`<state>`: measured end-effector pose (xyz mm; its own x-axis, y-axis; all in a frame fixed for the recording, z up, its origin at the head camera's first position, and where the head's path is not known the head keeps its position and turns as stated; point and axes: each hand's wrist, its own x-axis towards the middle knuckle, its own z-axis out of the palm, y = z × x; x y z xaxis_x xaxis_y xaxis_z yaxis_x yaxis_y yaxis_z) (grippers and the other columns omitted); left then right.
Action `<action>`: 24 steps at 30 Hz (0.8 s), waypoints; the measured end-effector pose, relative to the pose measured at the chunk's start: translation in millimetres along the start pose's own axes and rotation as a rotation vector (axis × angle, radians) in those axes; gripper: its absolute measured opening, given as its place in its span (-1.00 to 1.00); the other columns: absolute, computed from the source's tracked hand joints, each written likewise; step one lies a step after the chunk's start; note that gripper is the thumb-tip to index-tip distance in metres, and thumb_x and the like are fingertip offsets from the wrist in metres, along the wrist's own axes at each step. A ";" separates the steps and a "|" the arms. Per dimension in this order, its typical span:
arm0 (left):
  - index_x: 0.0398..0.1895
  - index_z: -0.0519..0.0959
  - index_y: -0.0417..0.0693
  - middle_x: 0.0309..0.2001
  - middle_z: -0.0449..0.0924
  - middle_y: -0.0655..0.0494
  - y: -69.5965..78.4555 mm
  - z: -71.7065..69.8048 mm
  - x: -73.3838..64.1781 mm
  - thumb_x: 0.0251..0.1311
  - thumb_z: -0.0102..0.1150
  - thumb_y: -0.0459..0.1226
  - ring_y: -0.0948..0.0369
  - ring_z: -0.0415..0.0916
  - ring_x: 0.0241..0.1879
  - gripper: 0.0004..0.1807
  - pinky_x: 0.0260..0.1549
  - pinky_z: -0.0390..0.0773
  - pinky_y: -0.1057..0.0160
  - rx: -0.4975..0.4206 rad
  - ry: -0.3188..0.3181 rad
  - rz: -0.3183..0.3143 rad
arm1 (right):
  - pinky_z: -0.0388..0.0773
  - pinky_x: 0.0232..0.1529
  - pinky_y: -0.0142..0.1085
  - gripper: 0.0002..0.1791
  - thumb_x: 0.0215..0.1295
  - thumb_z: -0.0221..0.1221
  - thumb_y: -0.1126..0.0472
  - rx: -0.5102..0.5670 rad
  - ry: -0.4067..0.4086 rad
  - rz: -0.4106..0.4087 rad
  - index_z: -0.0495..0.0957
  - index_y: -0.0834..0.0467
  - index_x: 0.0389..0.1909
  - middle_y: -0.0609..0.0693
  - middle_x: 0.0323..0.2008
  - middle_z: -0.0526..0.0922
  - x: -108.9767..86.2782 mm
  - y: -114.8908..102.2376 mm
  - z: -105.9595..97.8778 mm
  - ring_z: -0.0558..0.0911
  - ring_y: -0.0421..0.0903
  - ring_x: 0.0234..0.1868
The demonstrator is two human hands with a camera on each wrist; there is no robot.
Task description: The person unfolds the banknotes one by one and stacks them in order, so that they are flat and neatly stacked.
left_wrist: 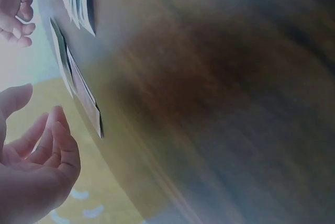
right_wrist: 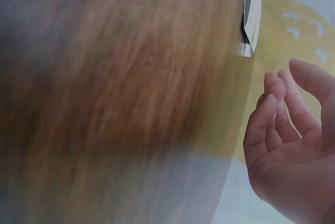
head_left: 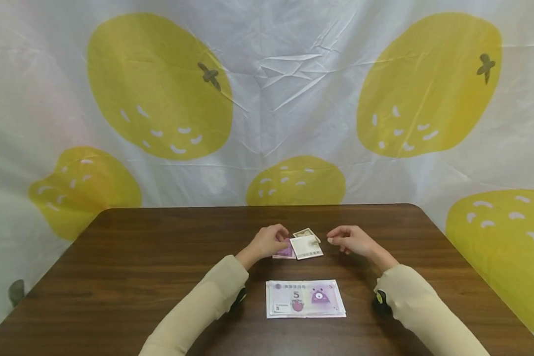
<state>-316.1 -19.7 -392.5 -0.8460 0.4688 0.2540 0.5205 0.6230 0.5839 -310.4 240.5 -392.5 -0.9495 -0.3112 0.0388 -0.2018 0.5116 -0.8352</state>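
A small cluster of paper notes lies toward the far middle of the table: a whitish note (head_left: 306, 248) on top, a purple note (head_left: 282, 251) to its left and a brownish note (head_left: 303, 232) behind. My left hand (head_left: 267, 241) hovers at the cluster's left side, overlapping the purple note in the head view. Thumb and loosely bent fingers (left_wrist: 68, 148) stand apart in the left wrist view, with nothing between them. To the right of the cluster is my right hand (head_left: 353, 241), its fingers (right_wrist: 256, 130) loosely curled and holding nothing.
Nearer to me lies a neat stack of play banknotes (head_left: 308, 309), a purple 5 on top. The brown wooden table (head_left: 160, 262) ends at a white cloth (head_left: 289, 109) printed with yellow fruit. Each wrist wears a dark device below its beige sleeve (head_left: 204, 296).
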 end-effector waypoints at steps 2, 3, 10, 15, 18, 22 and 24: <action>-0.23 0.50 -0.27 -0.50 0.51 0.09 0.3 0.4 2.3 -0.07 0.24 -0.32 0.22 0.44 -0.46 -0.70 -0.43 0.38 0.35 0.006 -0.011 -0.011 | 0.39 -0.59 -0.32 -0.68 0.13 0.15 0.25 0.001 0.003 0.010 0.47 0.40 -0.17 0.09 -0.55 0.48 2.4 -1.1 1.5 0.42 -0.16 -0.60; -0.21 0.50 -0.28 -0.50 0.51 0.09 0.6 0.5 3.1 -0.07 0.24 -0.32 0.22 0.44 -0.45 -0.68 -0.42 0.38 0.34 0.013 -0.017 -0.015 | 0.39 -0.59 -0.32 -0.69 0.13 0.15 0.25 0.001 0.006 0.015 0.47 0.40 -0.18 0.08 -0.55 0.48 3.6 -1.4 2.3 0.42 -0.16 -0.60; -0.18 0.50 -0.27 -0.48 0.51 0.09 3.9 3.2 5.9 -0.07 0.26 -0.29 0.20 0.44 -0.41 -0.65 -0.37 0.38 0.32 0.037 -0.065 -0.044 | 0.38 -0.61 -0.32 -0.68 0.10 0.16 0.29 -0.002 -0.005 0.034 0.47 0.40 -0.15 -0.01 -0.60 0.43 10.7 -0.3 9.2 0.39 -0.16 -0.63; -0.15 0.50 -0.27 -0.46 0.51 0.09 4.1 7.6 8.3 -0.05 0.25 -0.28 0.17 0.45 -0.38 -0.63 -0.35 0.39 0.27 0.091 -0.091 -0.045 | 0.37 -0.62 -0.33 -0.66 0.08 0.15 0.35 -0.002 -0.024 0.020 0.44 0.42 -0.12 0.00 -0.57 0.45 14.6 -0.2 14.4 0.38 -0.15 -0.63; -0.12 0.49 -0.26 -0.46 0.50 0.09 3.1 10.0 9.6 -0.06 0.25 -0.26 0.17 0.44 -0.37 -0.60 -0.34 0.38 0.26 0.117 -0.108 -0.052 | 0.36 -0.63 -0.34 -0.65 0.05 0.16 0.37 -0.010 -0.026 0.019 0.44 0.42 -0.11 0.01 -0.54 0.47 16.7 -1.0 18.1 0.38 -0.16 -0.64; -0.10 0.50 -0.23 -0.37 0.50 0.04 0.6 13.9 11.5 -0.08 0.26 -0.21 0.13 0.42 -0.32 -0.56 -0.32 0.38 0.22 0.152 -0.118 -0.071 | 0.35 -0.65 -0.36 -0.62 0.00 0.19 0.38 -0.029 -0.026 0.012 0.44 0.41 -0.10 0.01 -0.50 0.48 19.9 0.6 21.4 0.38 -0.19 -0.65; -0.09 0.50 -0.20 -0.32 0.50 0.00 -0.4 16.3 12.8 -0.09 0.27 -0.19 0.11 0.41 -0.29 -0.55 -0.31 0.38 0.20 0.177 -0.120 -0.077 | 0.36 -0.65 -0.36 -0.60 -0.01 0.19 0.39 -0.033 -0.029 0.013 0.43 0.41 -0.09 0.02 -0.48 0.48 21.0 1.1 22.2 0.38 -0.19 -0.65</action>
<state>-325.2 -3.7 -402.0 -0.8698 0.4801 0.1141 0.4759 0.7550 0.4511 -325.2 216.8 -404.7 -0.9449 -0.3272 0.0123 -0.1981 0.5416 -0.8170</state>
